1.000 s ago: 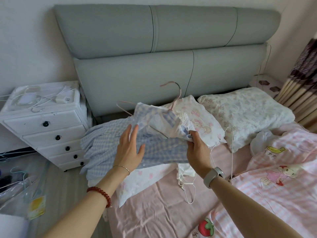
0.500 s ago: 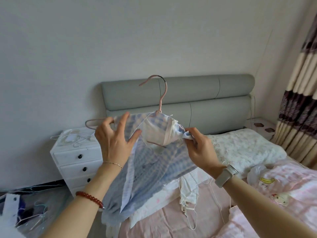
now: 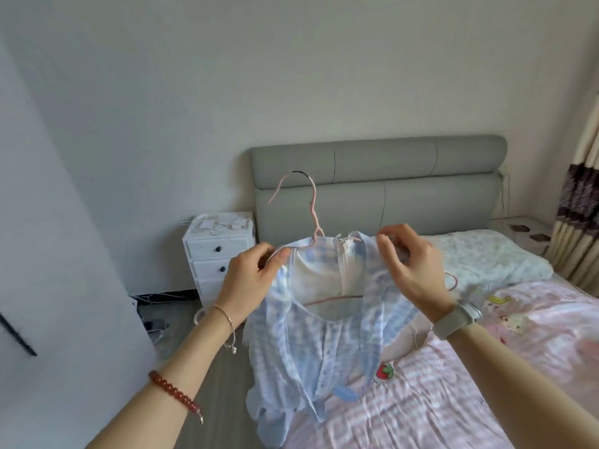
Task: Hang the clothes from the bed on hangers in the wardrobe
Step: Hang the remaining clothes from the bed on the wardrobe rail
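left grip: my left hand [image 3: 251,280] pinches the blue checked shirt [image 3: 319,338] at its left shoulder.
right grip: my right hand [image 3: 410,265] pinches the right shoulder.
shirt: on the pink hanger [image 3: 312,218], held over the bed [image 3: 453,400] edge.
room: floor [image 3: 220,377] strip between bed and white panel [image 3: 64,286].

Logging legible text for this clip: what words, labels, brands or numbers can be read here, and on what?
None can be read.
Pink bedsheet: small dark marks beside the strawberry print, too small and blurred to read.
Blue checked shirt on the pink hanger: no legible label.
Watch: face not visible.
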The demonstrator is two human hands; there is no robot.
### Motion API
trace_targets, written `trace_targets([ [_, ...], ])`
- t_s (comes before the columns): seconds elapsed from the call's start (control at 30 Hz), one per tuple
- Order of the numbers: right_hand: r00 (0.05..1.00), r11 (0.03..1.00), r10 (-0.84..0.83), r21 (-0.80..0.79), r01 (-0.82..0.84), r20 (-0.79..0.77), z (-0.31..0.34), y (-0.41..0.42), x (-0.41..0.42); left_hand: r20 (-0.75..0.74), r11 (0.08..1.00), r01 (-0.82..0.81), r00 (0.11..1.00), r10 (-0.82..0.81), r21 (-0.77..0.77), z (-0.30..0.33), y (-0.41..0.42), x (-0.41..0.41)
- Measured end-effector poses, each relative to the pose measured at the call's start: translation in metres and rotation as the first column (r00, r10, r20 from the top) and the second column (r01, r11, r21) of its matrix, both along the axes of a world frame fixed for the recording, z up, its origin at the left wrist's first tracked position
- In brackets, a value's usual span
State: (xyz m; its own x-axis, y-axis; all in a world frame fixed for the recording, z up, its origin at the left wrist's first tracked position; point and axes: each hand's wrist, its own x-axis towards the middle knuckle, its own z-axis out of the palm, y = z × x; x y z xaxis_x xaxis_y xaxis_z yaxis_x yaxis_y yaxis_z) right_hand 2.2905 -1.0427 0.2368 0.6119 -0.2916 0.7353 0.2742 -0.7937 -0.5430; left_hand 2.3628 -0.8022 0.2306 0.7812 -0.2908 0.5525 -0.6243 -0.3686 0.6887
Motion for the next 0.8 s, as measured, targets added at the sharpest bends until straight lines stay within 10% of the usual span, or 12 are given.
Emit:
trace_targets([
  [0.5,0.908,0.863,0.418,-0.305,-0.403,-0.021,-0.051,0.181,-0.062,-0.491,0.963,-0.267,0.841,0.226,-0.015,-0.007,0.164,-0.176],
  [0.8,0.415,0.477,0.812,0.057,-0.877,-0.412,-0.097,0.348,-0.127,-0.473,0.913,-0.397,0.788,0.394,0.097,-0.043,0.337,-0.315],
])
